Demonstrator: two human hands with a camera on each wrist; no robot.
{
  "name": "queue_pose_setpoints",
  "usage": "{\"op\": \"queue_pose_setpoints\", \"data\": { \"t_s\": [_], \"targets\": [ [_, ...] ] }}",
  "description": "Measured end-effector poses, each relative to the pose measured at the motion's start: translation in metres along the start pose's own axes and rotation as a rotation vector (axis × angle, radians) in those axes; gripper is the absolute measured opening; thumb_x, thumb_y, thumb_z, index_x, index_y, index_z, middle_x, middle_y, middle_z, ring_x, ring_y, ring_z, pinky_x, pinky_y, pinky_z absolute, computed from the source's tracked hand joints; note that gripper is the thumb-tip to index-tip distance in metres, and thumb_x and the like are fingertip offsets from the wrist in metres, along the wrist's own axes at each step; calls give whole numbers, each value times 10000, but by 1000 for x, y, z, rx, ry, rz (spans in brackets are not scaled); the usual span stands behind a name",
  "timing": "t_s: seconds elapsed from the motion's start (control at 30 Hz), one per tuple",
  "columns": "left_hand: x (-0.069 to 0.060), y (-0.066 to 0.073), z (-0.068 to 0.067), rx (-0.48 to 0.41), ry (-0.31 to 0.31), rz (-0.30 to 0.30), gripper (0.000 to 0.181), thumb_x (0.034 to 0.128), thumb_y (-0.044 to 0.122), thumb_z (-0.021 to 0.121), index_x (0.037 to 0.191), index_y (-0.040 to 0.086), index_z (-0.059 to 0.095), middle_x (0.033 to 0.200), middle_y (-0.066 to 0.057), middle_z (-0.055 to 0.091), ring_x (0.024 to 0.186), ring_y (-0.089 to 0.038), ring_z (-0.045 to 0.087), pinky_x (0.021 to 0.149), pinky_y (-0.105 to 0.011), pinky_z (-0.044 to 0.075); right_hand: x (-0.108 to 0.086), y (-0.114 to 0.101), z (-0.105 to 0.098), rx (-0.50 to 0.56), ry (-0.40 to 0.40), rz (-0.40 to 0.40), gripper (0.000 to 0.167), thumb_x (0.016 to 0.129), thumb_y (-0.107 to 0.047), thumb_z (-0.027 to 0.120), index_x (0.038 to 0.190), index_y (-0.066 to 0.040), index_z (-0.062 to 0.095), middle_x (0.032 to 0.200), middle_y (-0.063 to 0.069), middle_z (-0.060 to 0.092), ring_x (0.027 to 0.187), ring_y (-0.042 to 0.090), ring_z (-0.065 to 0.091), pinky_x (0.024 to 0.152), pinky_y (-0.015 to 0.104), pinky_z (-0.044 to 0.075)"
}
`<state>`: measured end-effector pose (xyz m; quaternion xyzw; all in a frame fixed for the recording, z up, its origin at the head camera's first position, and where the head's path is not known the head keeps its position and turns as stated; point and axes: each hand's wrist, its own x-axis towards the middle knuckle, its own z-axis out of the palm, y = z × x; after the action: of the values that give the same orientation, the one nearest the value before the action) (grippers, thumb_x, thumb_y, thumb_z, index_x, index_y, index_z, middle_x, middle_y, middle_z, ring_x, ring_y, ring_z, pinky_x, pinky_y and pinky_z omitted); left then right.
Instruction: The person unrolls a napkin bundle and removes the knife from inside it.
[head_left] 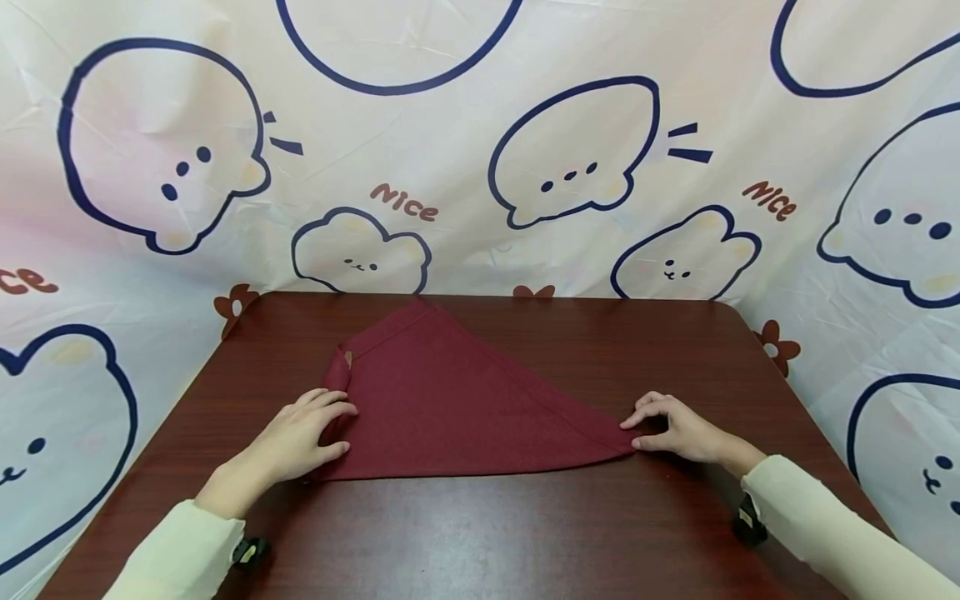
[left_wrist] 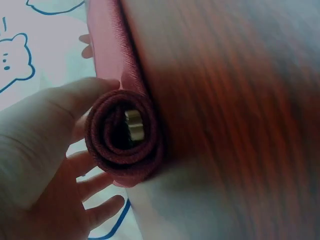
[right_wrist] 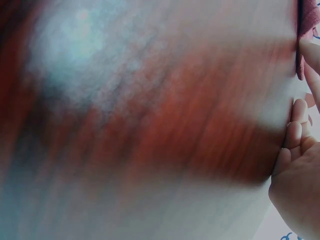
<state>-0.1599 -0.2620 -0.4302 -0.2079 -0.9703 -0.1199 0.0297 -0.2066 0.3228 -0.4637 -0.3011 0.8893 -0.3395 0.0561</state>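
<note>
The brown table filled the bottom half of the head view, and a big red cloth lay on it, right between my two hands. The cloth was longest from left to right, with an almost straight edge on the side near me and a pointed top up by the far edge of the table, a bit left of the middle of the frame. Its left side was wound into a roll, and the roll went the other way, from near me to far, leaning a little right. No hand was nearer, because both touched the cloth. My left sleeve slanted in from the lower left, and my right sleeve from the lower right. My left hand held the near part of the roll, thumb closer to me and fingers farther off. My right hand, at the right of the frame, pinched the thin right corner with thumb and pointer finger. Smallest was a gold bit inside the roll, near the middle of the left wrist view; I could not tell what it was.
</note>
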Motion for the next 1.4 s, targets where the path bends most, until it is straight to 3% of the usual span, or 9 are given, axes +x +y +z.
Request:
{"op": "queue_pose_setpoints", "data": {
  "t_s": [0.53, 1.07, 1.4],
  "targets": [
    [-8, -15, -2, 44, 19, -44, 367, 821, 180, 786, 1175, 121, 705, 1382, -220, 585, 1309, -435, 480, 919, -674, 463, 1, 4, 0, 0, -5, -10, 223, 829, -195, 832, 1049, -199, 790, 1049, -24, 598, 1019, -35, 456, 886, 230, 408],
    [-18, -27, -12, 6, 31, -102, 331, 843, 141, 699, 1171, 112, 667, 1358, -247, 587, 1290, -439, 480, 892, -691, 454, 1, 4, 0, -16, -5, 18, 224, 826, -213, 836, 1045, -221, 791, 1058, -30, 601, 1029, -33, 461, 900, 238, 407],
    [-25, -37, -9, -30, 11, -141, 357, 876, 126, 650, 1229, 80, 652, 1358, -263, 585, 1281, -482, 481, 927, -717, 429, 1, 5, 1, -13, 2, 7, 223, 822, -206, 838, 1041, -217, 792, 1054, -34, 605, 1030, -38, 459, 899, 231, 405]
  ]
}}
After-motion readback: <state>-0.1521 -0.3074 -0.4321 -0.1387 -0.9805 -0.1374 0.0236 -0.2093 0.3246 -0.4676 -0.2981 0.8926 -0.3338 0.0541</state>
